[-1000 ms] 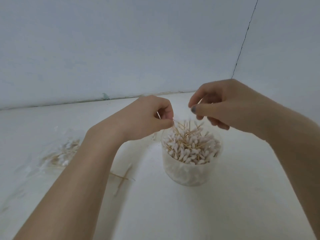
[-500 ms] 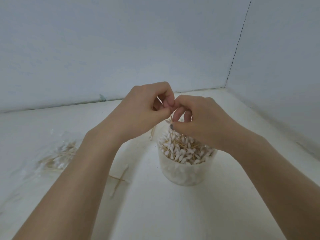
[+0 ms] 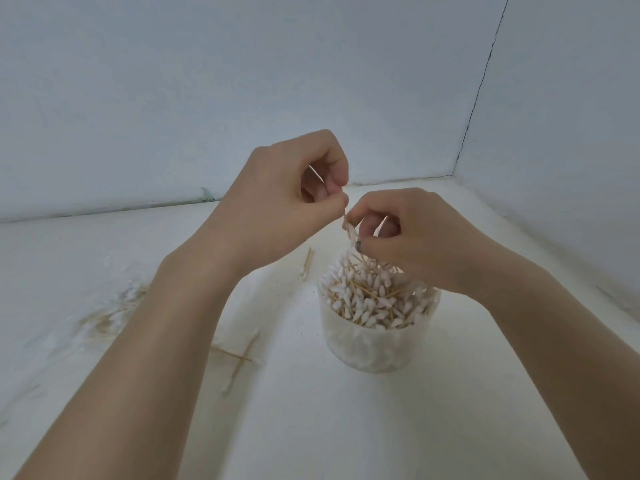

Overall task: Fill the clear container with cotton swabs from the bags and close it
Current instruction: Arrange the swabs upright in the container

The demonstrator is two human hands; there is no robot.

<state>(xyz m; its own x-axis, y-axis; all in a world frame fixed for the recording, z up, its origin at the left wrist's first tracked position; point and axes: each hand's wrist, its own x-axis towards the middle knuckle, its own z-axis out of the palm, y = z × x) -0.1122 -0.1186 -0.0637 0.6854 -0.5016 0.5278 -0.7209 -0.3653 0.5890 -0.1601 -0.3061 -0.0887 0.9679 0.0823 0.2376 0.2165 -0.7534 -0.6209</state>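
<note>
Two hands above the tub (image 3: 374, 348) | left hand (image 3: 277, 209): thumb and forefinger pinch a swab (image 3: 349, 230); right hand (image 3: 415, 244): fingertips clamp the same swab lower down | tub upright on the white surface (image 3: 346, 427), heaped with swabs; lid not seen | loose swabs (image 3: 242, 358) lie left of it

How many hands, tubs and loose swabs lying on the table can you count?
hands: 2, left hand and right hand
tub of swabs: 1
loose swabs on the table: 3, crossed pair and one behind the tub; the blurry pile is not counted
Total: 6
</note>
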